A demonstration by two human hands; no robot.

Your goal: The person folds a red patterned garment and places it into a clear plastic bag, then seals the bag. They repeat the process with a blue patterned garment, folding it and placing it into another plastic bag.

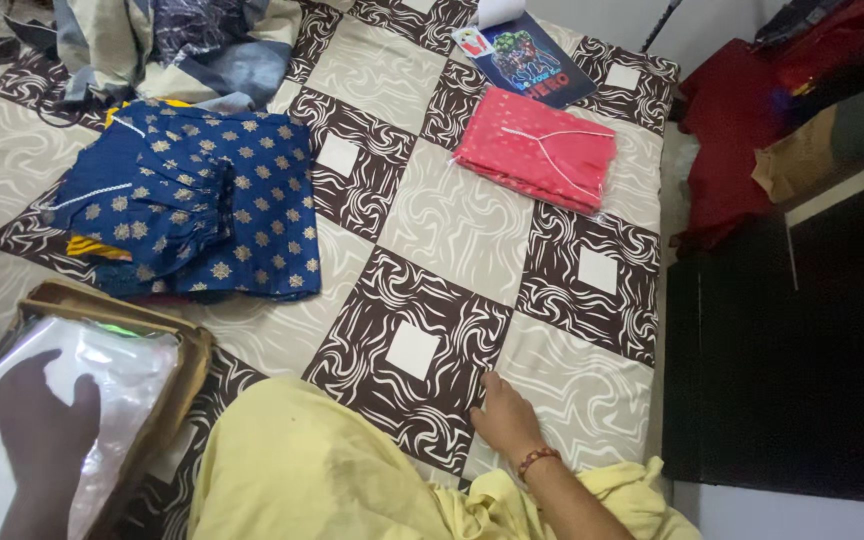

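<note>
A bed [452, 230] with a brown-and-beige patterned sheet has a wide bare stretch down its middle, running from the near edge to the far end. On the left, a folded blue star-print garment [202, 200] blocks that side, with a crumpled quilt [172, 45] beyond it. At far right, a packaged red garment [537, 150] and a dark booklet [527, 55] just beyond it take up the corner. Near left, a clear plastic bag [102, 390] lies under the left hand [42, 420]. The right hand [507, 420] rests flat on the near sheet. A black cabinet [792, 350] walls off the bed's right side.
</note>
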